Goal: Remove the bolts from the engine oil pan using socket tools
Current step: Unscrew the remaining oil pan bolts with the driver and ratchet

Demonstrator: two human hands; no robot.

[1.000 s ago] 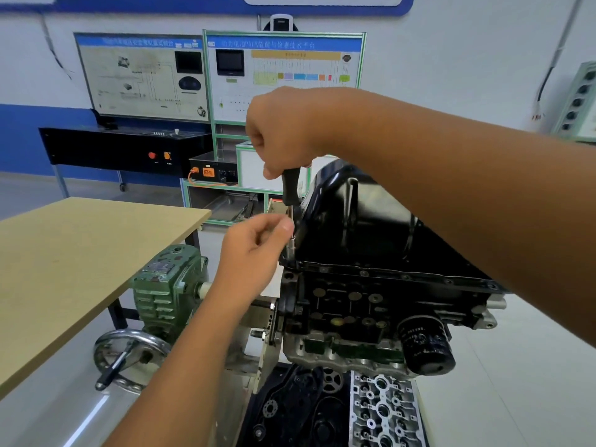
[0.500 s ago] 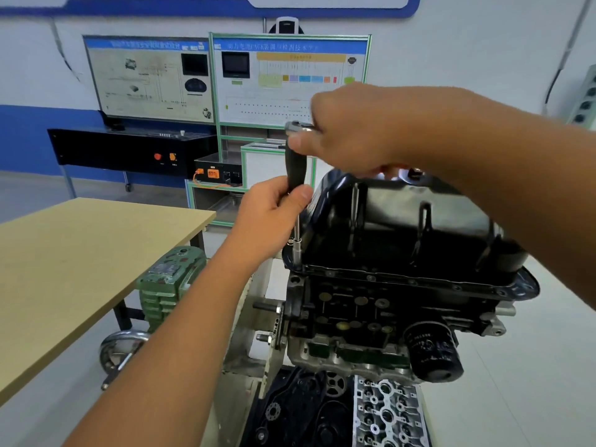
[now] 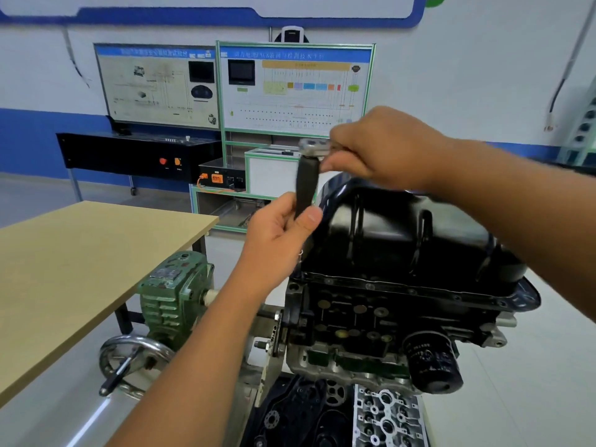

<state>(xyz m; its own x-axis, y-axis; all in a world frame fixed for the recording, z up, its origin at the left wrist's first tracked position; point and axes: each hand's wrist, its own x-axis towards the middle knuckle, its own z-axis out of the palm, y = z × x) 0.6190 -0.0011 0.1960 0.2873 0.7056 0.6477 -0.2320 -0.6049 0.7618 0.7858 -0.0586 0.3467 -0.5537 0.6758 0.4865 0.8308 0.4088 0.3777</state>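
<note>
glossy black oil pan [image 3: 403, 233], ribbed, matte black socket driver [image 3: 306, 185] gripped by both hands

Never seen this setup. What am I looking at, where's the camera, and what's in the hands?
It is one view, from a camera worn on the person's head, looking forward and down at their own bare arms. There is no robot.

In front stands an engine turned upside down on a stand, so its black oil pan faces up. The round black oil filter sticks out low on the block. The green gearbox with a handwheel sits beside the engine on its stand.

The left hand grips the black upright shaft of the socket tool at the pan's near-left corner. The right hand holds its metal head at the top. A tan wooden table is at the left, and training display boards line the wall.
</note>
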